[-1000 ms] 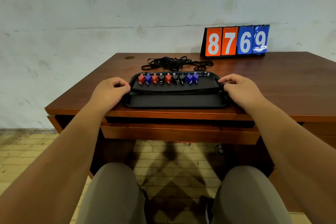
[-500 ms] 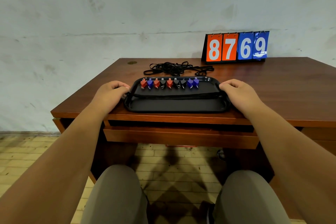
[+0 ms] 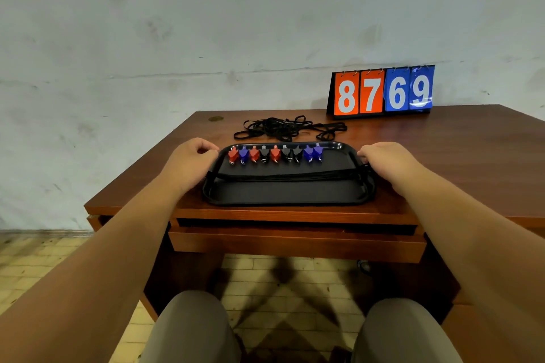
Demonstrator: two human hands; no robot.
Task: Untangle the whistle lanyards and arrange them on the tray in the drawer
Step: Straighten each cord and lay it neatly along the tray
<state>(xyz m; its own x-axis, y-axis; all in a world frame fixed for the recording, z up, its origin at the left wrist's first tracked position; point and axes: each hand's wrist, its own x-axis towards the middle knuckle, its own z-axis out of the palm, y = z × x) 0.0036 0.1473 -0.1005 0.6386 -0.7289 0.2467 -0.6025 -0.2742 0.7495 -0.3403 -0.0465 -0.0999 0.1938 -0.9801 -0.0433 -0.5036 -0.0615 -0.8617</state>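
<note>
We find the left hand (image 3: 188, 163) at the left end of the black tray (image 3: 283, 200) and the right hand (image 3: 389, 162) at its right end. The fingers of each are curled against the rim in a grasp. Both thumbs are hidden from us.

The tray lies flat between the two hands on the desk (image 3: 457, 150), its near rim close to the desk's front edge. Nine whistles (image 3: 275, 154) stand in a row along its far side, level with the fingertips: red, blue, red, black, red, black, black, blue, blue, counted from the left hand to the right. Their lanyards (image 3: 295, 176) run bunched across the tray from one hand to the other.

Just beyond the fingertips a tangle of black cord (image 3: 280, 127) lies on the desk, clear of the tray. Farther off, beyond the right hand, a number board (image 3: 383, 91) reads 8769. Beneath the wrists the drawer (image 3: 295, 243) stands slightly open, and the tray is not in it.

Compared with a second ago, we record no change of grip: both hands stay at the same ends, and the tray keeps its place beside the tangle and the desk edge. Only the view has tilted upward, so more wall shows and the desk sits lower in frame.
</note>
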